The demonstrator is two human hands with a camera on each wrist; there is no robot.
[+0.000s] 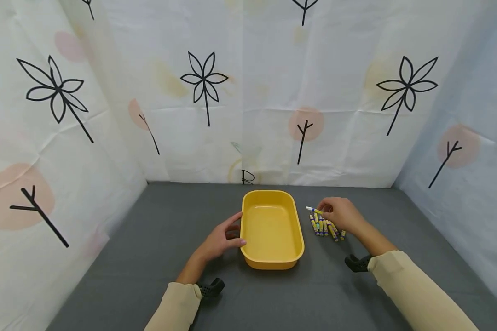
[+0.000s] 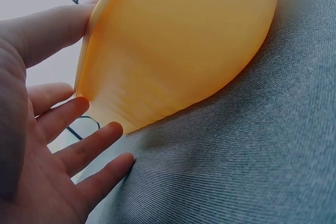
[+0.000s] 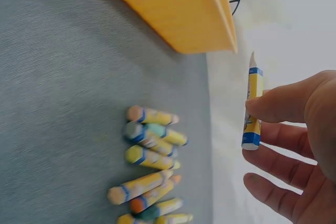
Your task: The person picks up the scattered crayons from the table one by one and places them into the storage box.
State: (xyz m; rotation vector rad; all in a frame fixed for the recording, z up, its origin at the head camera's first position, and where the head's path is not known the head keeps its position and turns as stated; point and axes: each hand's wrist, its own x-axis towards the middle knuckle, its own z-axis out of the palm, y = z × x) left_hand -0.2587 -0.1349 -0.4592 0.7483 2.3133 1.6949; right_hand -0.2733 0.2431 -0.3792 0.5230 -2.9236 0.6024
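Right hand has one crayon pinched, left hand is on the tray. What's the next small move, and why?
Probably carry the crayon left over the rim of the yellow tray and release it inside. The right hand pinches it just above the crayon pile, the tray looks empty, and the left hand rests against the tray's left side, bracing it.

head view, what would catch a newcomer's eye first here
The bright yellow tray in the middle of the grey table stands out first, empty inside. The left hand rests against its left rim with fingers straight. To the tray's right, the right hand pinches one crayon above a small heap of crayons lying on the table.
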